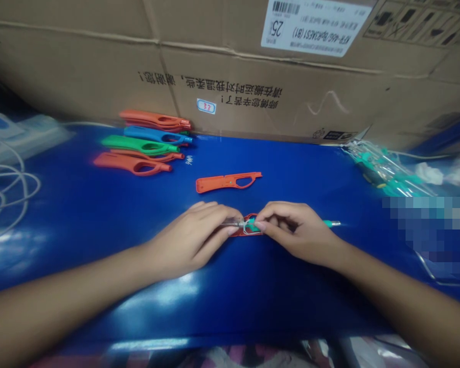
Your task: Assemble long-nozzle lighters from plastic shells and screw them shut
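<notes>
My left hand (193,236) is closed, thumb and fingers pinching a dark, see-through tube (231,223) that looks like a lighter's fuel tank. Fingertips of my right hand (302,231) are pinched on a small green lighter part (252,225) joined to it by a thin white tube. Both parts lie over an orange lighter casing half (235,233), mostly covered by my hands. Beyond my right hand a green piece with a metal tip (334,223) sticks out to the right. Above my hands rests another orange casing half (222,183), hollow side up.
Several orange, green and blue lighter casings (141,145) are stacked at the left, beside small metal bits (189,160). Green-and-metal lighter inner parts (387,166) lie in a pile at the right. A cardboard box (230,71) walls off the back. White cable (23,199) coils at far left.
</notes>
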The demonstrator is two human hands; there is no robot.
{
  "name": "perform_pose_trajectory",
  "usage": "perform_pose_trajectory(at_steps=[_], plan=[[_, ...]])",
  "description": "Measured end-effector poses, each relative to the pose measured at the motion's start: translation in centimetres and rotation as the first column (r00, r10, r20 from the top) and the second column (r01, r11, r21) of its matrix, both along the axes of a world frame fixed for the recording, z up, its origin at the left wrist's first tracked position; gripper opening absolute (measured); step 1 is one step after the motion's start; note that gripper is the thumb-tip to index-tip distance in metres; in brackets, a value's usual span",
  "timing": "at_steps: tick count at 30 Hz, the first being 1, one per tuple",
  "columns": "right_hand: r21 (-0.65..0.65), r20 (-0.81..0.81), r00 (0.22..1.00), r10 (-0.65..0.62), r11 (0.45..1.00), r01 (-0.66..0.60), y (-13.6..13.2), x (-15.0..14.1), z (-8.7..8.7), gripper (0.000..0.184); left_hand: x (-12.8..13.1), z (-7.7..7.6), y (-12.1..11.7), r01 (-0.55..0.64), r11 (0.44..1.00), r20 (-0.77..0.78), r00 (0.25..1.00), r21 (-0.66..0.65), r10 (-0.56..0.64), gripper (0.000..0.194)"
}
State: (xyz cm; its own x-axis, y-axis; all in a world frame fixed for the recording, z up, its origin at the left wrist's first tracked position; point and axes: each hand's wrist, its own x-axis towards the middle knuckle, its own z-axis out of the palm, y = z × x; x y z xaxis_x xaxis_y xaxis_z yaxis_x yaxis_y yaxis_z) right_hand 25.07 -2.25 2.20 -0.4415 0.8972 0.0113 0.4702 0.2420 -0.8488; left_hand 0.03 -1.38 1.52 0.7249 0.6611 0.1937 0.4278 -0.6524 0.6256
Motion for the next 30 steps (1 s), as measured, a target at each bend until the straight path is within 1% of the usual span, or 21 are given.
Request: perform_pose_trajectory(at_steps=[6, 9, 12, 15, 19, 30], plan=[[0.002, 0.002, 1.0, 0.013, 1.0, -0.013, -0.08, 0.08, 0.08, 0.015, 0.06, 0.07, -0.17, 0.007, 0.999, 0.047, 0.999, 0.054, -0.009, 0.02], [0.01, 0.002, 1.0, 0.013, 1.0, -0.013, -0.12, 0.04, 0.11, 0.015, 0.08, 0.21, -0.37, -0.023, 0.997, 0.105, 0.994, 0.07, 0.015, 0.019], [0.009, 0.008, 1.0, -0.001, 1.0, 0.001, -0.16, -0.04, 0.16, 0.014, 0.1, 0.38, -0.62, -0.055, 0.997, 0.144, 0.989, 0.061, 0.046, 0.02], [-0.008, 0.013, 1.0, -0.003, 1.0, 0.003, -0.21, -0.11, 0.26, 0.014, 0.09, 0.36, -0.76, -0.062, 0.997, 0.147, 0.988, 0.038, 0.056, 0.02], [-0.026, 0.007, 1.0, 0.002, 1.0, -0.002, -0.25, -0.12, 0.36, 0.015, -0.02, 0.06, -0.64, -0.042, 0.999, 0.138, 0.99, 0.025, 0.038, 0.021], [-0.089, -0.031, 0.999, -0.019, 0.996, 0.016, -0.23, -0.09, 0.3, 0.018, 0.0, 0.01, -0.46, -0.033, 0.999, 0.135, 0.991, 0.039, 0.028, 0.021]])
